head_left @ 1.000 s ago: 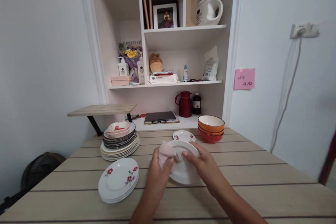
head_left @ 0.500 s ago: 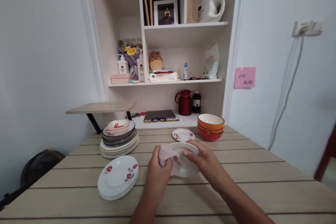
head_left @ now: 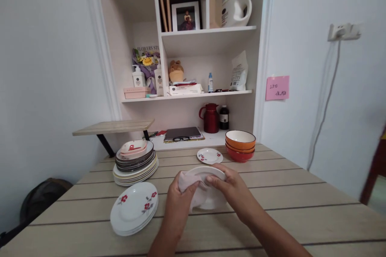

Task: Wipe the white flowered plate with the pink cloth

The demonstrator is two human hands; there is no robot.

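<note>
A white plate (head_left: 213, 196) is held tilted above the table between my two hands. My right hand (head_left: 230, 184) grips its right rim, thumb on the near face and fingers behind. My left hand (head_left: 178, 194) is closed on a pale pink cloth (head_left: 190, 182), which lies against the plate's left side and hangs below it. Left of my hands rests a short stack of white plates with red flowers (head_left: 134, 209). Beyond the held plate, one small flowered plate (head_left: 210, 156) lies flat on the table.
A taller stack of plates and small dishes (head_left: 135, 164) stands at the back left, near a raised wooden shelf (head_left: 114, 127). Orange and red bowls (head_left: 240, 144) are stacked at the back right. A red jug (head_left: 211, 118) and a closed laptop (head_left: 182, 133) sit behind the slatted table (head_left: 289, 217).
The view has shifted slightly. Both hands still hold the plate and cloth; the cloth now hangs lower along the plate's left side. The stacks stay in place.
</note>
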